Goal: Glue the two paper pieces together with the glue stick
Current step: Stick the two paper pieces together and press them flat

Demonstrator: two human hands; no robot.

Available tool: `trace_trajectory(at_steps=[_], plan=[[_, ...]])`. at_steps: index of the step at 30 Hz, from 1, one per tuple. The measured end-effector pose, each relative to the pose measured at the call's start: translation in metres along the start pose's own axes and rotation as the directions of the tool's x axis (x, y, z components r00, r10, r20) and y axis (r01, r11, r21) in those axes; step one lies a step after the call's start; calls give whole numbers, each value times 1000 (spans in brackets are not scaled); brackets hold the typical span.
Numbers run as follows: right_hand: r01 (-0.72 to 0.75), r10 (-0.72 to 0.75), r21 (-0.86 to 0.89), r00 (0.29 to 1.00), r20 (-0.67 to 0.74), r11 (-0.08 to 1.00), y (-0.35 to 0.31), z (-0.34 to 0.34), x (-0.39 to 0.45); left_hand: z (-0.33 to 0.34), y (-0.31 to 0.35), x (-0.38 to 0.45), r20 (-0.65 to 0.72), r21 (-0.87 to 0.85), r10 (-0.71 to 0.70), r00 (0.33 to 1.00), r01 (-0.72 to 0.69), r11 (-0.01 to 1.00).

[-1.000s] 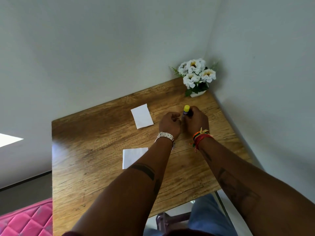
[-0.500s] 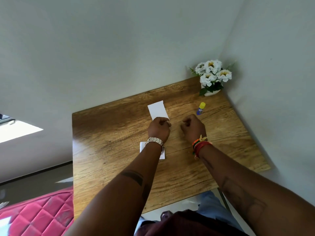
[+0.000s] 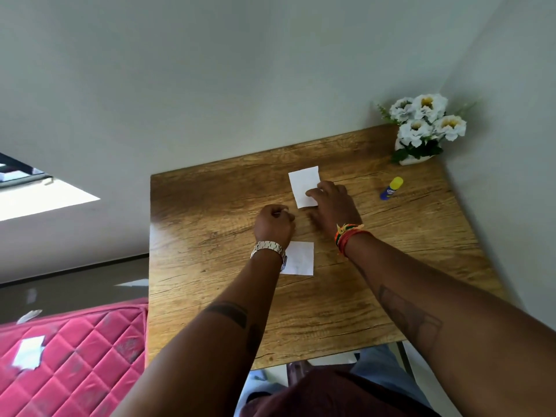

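Note:
Two white paper pieces lie apart on the wooden table (image 3: 391,266). The far paper piece (image 3: 302,182) sits near the back, and the fingertips of my right hand (image 3: 331,206) rest flat on its right lower edge. The near paper piece (image 3: 301,257) lies closer to me, with its left side hidden under my left wrist. My left hand (image 3: 275,224) is a closed fist just left of the right hand, with nothing seen in it. The glue stick (image 3: 391,188), blue with a yellow cap, lies on the table to the right, apart from both hands.
A white pot of white flowers (image 3: 422,127) stands in the back right corner against the walls. A pink quilted mattress (image 3: 75,356) lies on the floor to the left of the table. My lap shows below the table's near edge.
My right hand has opened and reached forward onto the far paper piece. My left hand has drawn back from that paper. The glue stick stays lying at the right.

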State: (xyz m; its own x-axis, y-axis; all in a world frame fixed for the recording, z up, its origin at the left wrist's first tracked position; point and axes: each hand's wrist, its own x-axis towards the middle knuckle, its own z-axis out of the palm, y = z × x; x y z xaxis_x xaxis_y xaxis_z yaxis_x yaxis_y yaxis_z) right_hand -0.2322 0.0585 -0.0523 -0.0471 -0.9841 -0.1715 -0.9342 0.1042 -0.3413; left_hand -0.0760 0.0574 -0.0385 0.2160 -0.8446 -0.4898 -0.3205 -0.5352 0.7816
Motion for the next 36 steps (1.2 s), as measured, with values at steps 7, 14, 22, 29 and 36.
trace_trajectory(at_steps=[7, 14, 22, 29, 36], plan=[[30, -6, 198, 992, -124, 980, 0, -5, -4, -2, 2, 13, -31, -108, -35, 999, 32, 994], [137, -69, 354, 978, -198, 925, -10, -17, -29, -22, 9, 13, -24, -40, -72, 997, 71, 997], [-115, 246, 612, 960, -135, 783, -21, -12, -52, -48, -7, -1, 158, -161, -100, 982, 126, 979], [-329, 473, 814, 878, 77, 479, -30, -5, -63, -66, -29, -22, 286, -246, -130, 949, 204, 948], [-352, 401, 774, 905, 140, 526, -31, 1, -76, -72, -49, -20, 195, -120, -133, 972, 159, 980]])
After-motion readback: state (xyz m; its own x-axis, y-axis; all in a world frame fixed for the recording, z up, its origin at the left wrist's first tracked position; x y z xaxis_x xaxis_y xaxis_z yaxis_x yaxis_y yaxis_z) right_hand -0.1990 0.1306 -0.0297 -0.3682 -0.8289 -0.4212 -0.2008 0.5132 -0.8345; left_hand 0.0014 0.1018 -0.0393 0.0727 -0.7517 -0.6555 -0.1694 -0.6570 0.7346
